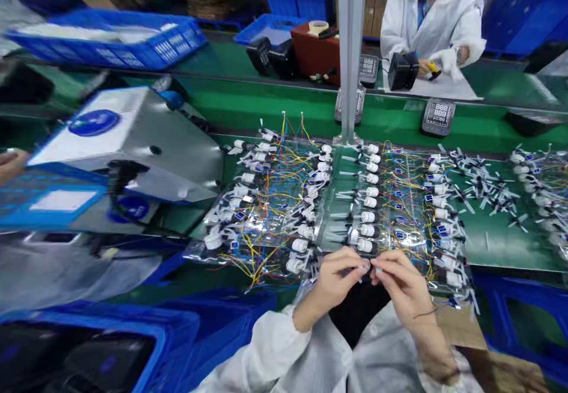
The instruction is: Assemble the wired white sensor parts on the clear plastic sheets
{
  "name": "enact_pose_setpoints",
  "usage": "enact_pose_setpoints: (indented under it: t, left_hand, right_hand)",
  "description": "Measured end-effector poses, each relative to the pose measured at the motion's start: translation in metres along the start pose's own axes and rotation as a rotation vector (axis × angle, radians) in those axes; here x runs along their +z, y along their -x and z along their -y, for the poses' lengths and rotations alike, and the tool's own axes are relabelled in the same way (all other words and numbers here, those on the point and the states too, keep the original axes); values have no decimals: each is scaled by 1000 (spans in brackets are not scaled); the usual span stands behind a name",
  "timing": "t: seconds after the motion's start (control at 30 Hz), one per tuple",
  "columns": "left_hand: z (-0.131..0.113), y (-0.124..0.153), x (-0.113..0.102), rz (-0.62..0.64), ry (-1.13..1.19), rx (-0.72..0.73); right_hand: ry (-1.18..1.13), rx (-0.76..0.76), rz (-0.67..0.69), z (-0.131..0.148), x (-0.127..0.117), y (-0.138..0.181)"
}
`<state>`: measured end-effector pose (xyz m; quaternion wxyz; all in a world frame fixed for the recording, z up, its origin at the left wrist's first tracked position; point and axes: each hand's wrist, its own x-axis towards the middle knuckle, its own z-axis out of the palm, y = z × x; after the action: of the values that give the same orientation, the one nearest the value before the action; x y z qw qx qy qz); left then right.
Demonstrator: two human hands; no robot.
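My left hand [339, 277] and my right hand [402, 280] meet at the bench's front edge, thumbs and fingers pinched. Between the fingertips is something small and pale that I cannot make out. Just beyond them a row of white cylindrical parts [367, 216] with pale strips lies on transparent plastic. Thin yellow, red and blue wires [402, 203] run across to more such parts [439, 200] at the right. Left of my hands lies another wired batch [266, 203] on plastic. A loose pile of pale strips with dark middles [488, 186] is to the right.
A metal post [350, 55] rises behind the parts. At left stands a grey-white machine [146, 138]; a blue crate [177, 334] holds dark items below. Display units [438, 116] sit along the green conveyor. Across it a person in white [432, 26] handles a dark device.
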<state>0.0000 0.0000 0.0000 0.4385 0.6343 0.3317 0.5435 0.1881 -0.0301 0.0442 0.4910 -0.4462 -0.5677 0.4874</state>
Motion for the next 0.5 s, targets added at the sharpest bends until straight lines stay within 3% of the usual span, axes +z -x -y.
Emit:
enact_pose_setpoints:
  t: [0.5]
  left_hand:
    - [2, 2, 2, 42, -17, 49]
  right_hand:
    - [-166, 87, -89, -3, 12, 5]
